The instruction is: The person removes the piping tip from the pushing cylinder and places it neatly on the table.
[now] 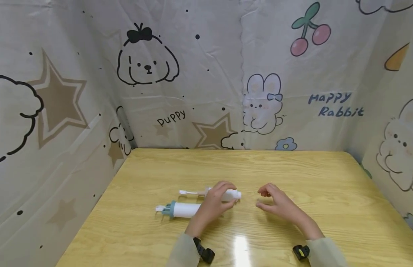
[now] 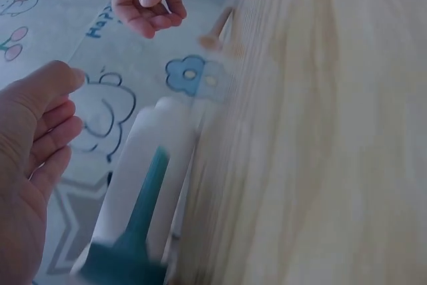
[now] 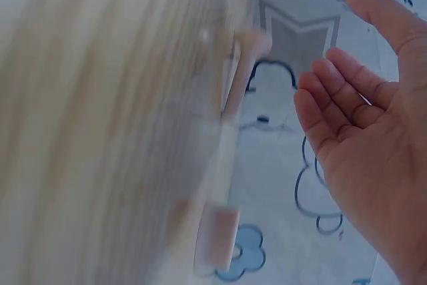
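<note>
My left hand [image 1: 214, 202] arches over the right part of a white tube [image 1: 231, 195] with a thin, white-tipped stick on its left end. In the left wrist view its thumb and fingers [image 2: 53, 121] are bent and stand apart from the white bodies. A second white tube [image 1: 184, 210], with a teal end, lies nearer the wrist, partly covered by that hand. My right hand [image 1: 276, 202] hovers to the right, empty, fingers loosely curved in the right wrist view. Close to it lies a beige stick [image 3: 241, 71] with a blurred pinkish block [image 3: 223, 238]; the hand hides them in the head view.
The tubes lie on a wood-grain table [image 1: 293, 170]. Fabric printed with cartoons [image 1: 210, 85] rises behind the table and along both sides. Each wrist wears a black camera strap, such as the left strap [image 1: 204, 252].
</note>
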A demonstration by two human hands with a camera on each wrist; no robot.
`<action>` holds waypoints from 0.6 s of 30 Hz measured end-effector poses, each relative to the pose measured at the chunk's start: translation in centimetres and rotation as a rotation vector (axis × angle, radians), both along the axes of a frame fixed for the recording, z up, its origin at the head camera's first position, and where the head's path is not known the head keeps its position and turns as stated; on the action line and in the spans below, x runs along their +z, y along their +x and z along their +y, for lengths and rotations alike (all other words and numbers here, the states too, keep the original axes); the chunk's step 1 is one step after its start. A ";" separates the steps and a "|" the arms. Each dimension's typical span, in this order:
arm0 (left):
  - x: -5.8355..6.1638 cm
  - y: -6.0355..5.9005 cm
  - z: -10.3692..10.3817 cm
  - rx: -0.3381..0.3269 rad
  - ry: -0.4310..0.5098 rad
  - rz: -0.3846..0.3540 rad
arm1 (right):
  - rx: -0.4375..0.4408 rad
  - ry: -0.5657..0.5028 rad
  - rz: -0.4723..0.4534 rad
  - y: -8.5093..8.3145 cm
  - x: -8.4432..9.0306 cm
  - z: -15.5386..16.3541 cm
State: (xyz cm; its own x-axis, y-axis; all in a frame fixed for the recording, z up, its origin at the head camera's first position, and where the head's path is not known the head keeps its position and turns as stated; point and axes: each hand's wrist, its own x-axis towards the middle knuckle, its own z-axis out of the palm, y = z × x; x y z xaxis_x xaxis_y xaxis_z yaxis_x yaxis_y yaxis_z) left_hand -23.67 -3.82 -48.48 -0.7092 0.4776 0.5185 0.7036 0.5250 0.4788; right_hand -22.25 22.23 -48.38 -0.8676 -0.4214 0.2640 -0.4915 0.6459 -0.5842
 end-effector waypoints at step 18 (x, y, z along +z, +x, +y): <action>0.1 1.9 -9.3 0.081 0.008 0.056 | 0.185 -0.068 -0.023 0.0 0.1 -7.1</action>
